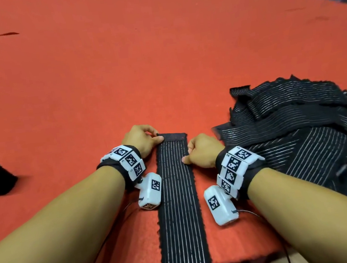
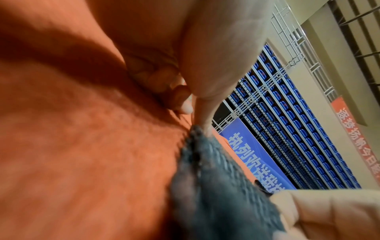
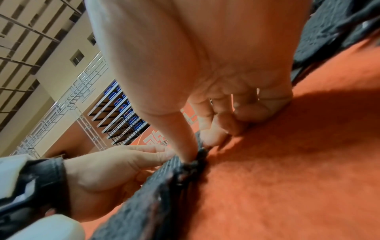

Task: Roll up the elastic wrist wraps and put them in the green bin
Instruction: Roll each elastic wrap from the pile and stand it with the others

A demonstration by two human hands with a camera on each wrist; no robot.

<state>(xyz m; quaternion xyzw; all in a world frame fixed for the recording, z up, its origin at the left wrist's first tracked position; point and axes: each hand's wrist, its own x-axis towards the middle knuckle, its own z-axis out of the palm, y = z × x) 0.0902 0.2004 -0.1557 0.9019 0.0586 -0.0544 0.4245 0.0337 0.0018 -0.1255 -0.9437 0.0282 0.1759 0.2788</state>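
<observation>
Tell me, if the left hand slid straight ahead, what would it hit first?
Probably nothing: beyond the left hand, pinching the flat black striped elastic wrap, only the bare orange felt surface shows.

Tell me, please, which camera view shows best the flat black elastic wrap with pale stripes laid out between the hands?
The head view: the flat black elastic wrap with pale stripes lies there full length on the red felt surface. The left wrist view shows only its blurred edge; the right wrist view shows the edge the right hand pinches.
</observation>
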